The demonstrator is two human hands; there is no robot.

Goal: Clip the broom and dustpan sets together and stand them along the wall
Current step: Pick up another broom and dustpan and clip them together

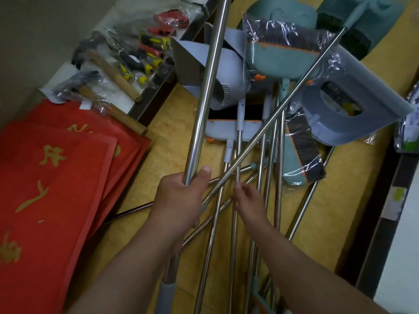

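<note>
My left hand [181,196] grips a thick shiny metal handle [207,82] that rises steeply toward the top of the view. My right hand [248,200] reaches down among several thin metal handles [272,141] lying crossed on the yellow floor; its fingers are curled at one of them, but a firm hold cannot be told. Beyond lie a pale grey dustpan [229,87], a teal dustpan [283,62] with a plastic-wrapped dark broom head [285,35], a blue-grey dustpan [353,105], and another wrapped broom head [303,150].
Red doormats with gold characters [52,177] are stacked at the left. A low shelf [149,103] behind them holds bagged hammers [108,71] and yellow and red hand tools [149,53]. A dark ledge [390,211] runs along the right. A grey wall [34,41] stands at upper left.
</note>
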